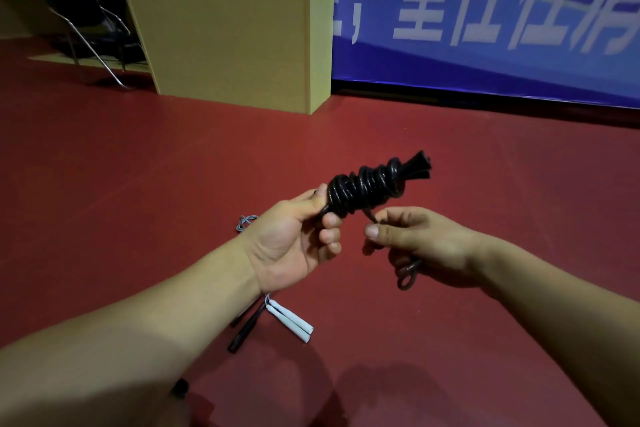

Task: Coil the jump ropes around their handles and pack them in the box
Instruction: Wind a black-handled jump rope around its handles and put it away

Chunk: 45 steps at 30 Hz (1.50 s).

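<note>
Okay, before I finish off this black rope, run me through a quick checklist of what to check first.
1. Left hand grips the coiled black rope firmly at its near end: ok.
2. Right hand pinches the loose tail: ok.
3. Coils sit tight on the handles: not ok, the wraps look uneven and overlapping.
4. All slack wound: not ok, a loop of rope hangs below the right hand.
5. Box ready to receive it: cannot tell, only a closed tan cabinet shows.
6. Other ropes done: not ok, the white-handled rope and black handles lie uncoiled on the floor.
</note>
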Available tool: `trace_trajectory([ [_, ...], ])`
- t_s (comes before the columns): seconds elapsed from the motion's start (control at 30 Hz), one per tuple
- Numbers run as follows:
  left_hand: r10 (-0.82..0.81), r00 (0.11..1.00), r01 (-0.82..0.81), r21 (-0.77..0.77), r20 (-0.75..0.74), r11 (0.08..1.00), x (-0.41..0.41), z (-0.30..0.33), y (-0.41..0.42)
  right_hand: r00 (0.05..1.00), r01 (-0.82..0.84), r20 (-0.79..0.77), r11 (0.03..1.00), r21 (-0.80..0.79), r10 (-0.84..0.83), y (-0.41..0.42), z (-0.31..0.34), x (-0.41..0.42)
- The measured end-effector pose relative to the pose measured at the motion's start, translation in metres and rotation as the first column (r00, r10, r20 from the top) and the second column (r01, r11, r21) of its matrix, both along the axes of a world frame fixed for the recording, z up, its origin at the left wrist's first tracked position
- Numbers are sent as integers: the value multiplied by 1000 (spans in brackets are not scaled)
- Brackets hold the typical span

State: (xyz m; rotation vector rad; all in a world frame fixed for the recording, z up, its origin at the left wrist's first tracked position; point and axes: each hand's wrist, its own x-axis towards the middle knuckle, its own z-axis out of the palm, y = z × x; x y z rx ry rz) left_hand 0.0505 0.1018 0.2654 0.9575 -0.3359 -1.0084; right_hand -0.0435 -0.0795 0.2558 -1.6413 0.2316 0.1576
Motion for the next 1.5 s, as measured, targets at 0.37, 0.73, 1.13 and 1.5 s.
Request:
trace_trajectory([
  [0.37, 173, 984, -177, 101, 48, 979, 1, -4, 1, 991, -101, 31, 873, -477, 131, 41, 0, 7],
  [0.73, 377, 925, -379, 147, 38, 914, 14, -4, 0, 999, 8, 46, 959, -283, 6, 40, -8, 5],
  [1.13, 381, 880, -459, 300, 285, 836, 18, -22, -9, 967, -230, -179, 918, -323, 180, 42, -2, -2],
  [1.5, 334, 924, -374, 255, 188, 892, 19, -17, -14, 971, -187, -135, 980, 74, 195, 39, -10, -3],
])
